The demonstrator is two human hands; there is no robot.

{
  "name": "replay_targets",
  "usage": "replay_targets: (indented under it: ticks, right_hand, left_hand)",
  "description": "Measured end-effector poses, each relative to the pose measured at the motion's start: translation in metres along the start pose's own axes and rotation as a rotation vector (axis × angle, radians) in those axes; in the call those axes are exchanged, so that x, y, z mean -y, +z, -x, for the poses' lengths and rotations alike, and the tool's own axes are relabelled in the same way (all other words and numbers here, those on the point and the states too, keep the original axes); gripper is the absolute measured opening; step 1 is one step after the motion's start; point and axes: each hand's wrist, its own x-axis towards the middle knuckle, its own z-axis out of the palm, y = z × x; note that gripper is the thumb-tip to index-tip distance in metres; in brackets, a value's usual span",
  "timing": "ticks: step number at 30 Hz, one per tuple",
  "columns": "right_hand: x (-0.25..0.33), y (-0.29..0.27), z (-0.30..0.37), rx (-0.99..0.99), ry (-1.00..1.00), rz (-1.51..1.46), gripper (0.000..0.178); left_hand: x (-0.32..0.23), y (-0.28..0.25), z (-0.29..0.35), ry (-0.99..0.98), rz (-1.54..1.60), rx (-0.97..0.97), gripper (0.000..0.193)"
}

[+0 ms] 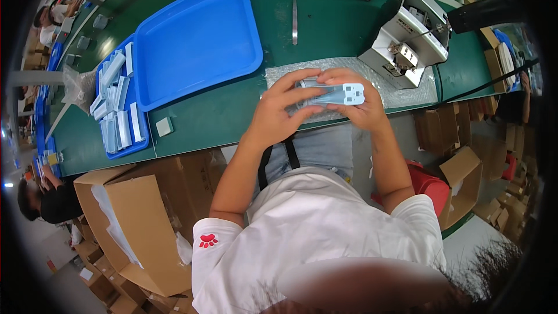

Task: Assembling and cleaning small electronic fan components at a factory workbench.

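Housing (343,95) of pale-blue plastic, elongated, is pinched by the left hand (274,111) and right hand (368,109), right of the large blue rectangular plastic tray (197,46); its handling looks unfinished. Slim pale-blue plastic pieces (123,129) lie left of the tray, whether done or waiting unclear.

held part (340,97): pale blue | large tray (200,40): blue | tabletop (273,23): green | shirt (331,215): white | paw print (208,241): red

Bright light glares off the upper-left green surface (119,26), and edges bend near the dark rim.
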Motion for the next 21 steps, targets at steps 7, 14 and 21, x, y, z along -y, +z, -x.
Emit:
replay_targets:
  ticks: [7,14,21]
  right_hand:
    - [-0.002,-0.003,0.000,-0.013,-0.012,-0.009,0.049]
    - [-0.003,-0.005,0.004,-0.017,0.010,-0.043,0.050]
    - [-0.004,-0.008,0.008,-0.065,0.014,0.049,0.047]
  left_hand:
    - [-0.003,-0.002,-0.011,0.132,-0.089,0.000,0.022]
    - [0.037,0.012,-0.002,-0.027,0.409,-0.036,0.022]
    - [0.026,0.053,-0.005,0.100,0.089,-0.306,0.016]
